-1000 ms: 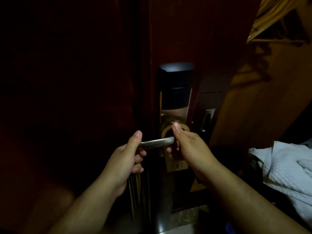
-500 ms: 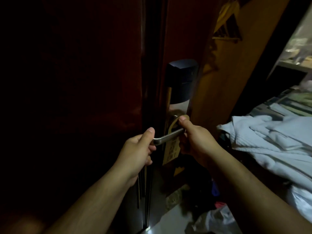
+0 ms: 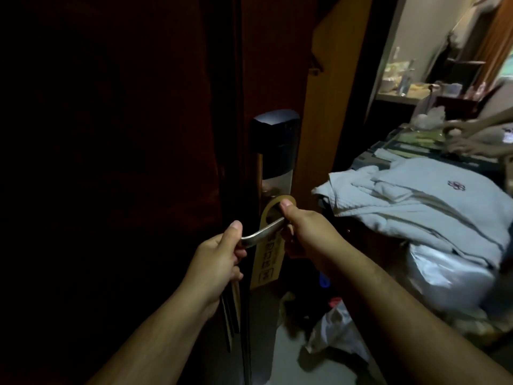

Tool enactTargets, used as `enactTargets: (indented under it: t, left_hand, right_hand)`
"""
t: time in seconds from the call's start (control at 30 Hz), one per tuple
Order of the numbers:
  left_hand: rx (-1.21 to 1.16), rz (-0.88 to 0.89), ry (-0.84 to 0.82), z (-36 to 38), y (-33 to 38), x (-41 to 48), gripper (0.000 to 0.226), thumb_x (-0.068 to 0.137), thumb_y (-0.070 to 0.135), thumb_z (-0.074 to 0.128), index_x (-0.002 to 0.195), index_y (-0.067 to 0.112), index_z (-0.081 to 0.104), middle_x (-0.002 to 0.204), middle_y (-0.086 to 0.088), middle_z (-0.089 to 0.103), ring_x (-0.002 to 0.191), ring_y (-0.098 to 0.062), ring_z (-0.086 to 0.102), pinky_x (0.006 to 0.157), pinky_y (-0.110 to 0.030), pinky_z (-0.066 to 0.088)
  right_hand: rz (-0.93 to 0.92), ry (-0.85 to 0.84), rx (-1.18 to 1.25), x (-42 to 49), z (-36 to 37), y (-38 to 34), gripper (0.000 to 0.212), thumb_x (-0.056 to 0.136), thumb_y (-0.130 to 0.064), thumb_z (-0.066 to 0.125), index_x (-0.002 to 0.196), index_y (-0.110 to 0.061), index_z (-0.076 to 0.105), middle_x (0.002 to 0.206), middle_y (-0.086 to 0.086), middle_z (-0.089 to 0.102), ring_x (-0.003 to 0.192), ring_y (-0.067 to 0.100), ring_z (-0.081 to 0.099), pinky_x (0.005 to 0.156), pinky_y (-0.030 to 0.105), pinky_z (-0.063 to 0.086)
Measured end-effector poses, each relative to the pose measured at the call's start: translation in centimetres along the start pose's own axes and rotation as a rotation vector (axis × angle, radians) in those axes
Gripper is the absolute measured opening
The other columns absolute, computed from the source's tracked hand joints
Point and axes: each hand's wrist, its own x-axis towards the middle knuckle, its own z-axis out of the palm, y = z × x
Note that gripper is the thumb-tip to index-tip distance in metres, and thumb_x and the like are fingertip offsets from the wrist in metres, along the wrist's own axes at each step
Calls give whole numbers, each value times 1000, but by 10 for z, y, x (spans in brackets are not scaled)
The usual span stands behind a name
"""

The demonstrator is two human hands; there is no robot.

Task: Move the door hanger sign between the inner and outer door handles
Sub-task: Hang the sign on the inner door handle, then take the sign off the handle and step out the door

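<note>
A tan cardboard door hanger sign [image 3: 266,259] with dark printed characters hangs by its round loop on the silver lever door handle [image 3: 262,234]. The handle sits under a black and silver electronic lock plate [image 3: 276,151] on the dark red door [image 3: 138,134]. My left hand [image 3: 219,262] is closed around the free end of the handle, thumb on top. My right hand [image 3: 304,233] pinches the top of the sign's loop, thumb pressed on its rim, right by the lock plate.
To the right lies a pile of white towels or robes [image 3: 416,207] over white plastic bags [image 3: 449,276]. More bags and small items litter the floor [image 3: 330,326]. Another person's hands [image 3: 469,140] work at a surface at the far right. A wooden panel [image 3: 330,87] stands behind the door edge.
The view has swung right, showing more of the room and towels. My hands keep their holds on the handle and the sign's loop; the sign now hangs more edge-on.
</note>
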Motion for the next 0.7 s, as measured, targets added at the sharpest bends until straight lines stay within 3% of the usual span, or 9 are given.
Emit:
enactTargets:
  t: [0.13,0.2,0.4,0.53,0.6,0.7]
  left_hand:
    - [-19,-14,-29,7,2,-29,36,94,56,47,98,23,63,94,-6,61,57,-9,50,70,-32,53]
    - [-24,-11,-61,8,5,-42,38,94,56,48,98,22,64,93,-5,61,54,-7,49,63,-26,51]
    - [-40,-16,-221,4,6,-69,38,93,56,49,99,22,66,92,-3,61,64,-8,53,60,-24,46]
    - [0,-2,-351,-1,9,-85,40,96,50,47,97,15,66,88,-3,59,69,-10,52,57,-21,43]
    - [-18,-7,-424,-4,11,-92,41,97,48,48,94,12,67,83,-2,57,64,-9,50,54,-20,42]
    - [-37,-4,-507,-8,11,-103,39,98,44,48,83,14,67,72,2,58,53,-3,53,48,-17,40]
  right_hand:
    - [2,82,64,-29,-3,9,46,87,-64,50,76,-20,59,64,0,43,56,17,42,61,36,38]
    - [12,106,126,-45,-4,11,44,89,-60,51,71,-20,55,61,0,41,52,15,40,55,32,34]
    - [50,237,161,-95,-3,15,45,91,-58,52,73,-18,57,56,-2,42,45,13,39,49,28,32]
    - [92,387,140,-125,7,13,44,90,-60,53,77,-19,64,63,-1,51,55,18,49,56,29,42]
    - [107,457,173,-138,12,12,50,89,-60,54,91,-13,70,74,6,58,69,25,59,69,37,52]
    - [133,581,181,-157,22,12,46,93,-55,52,91,-13,69,73,4,61,70,23,60,73,37,50]
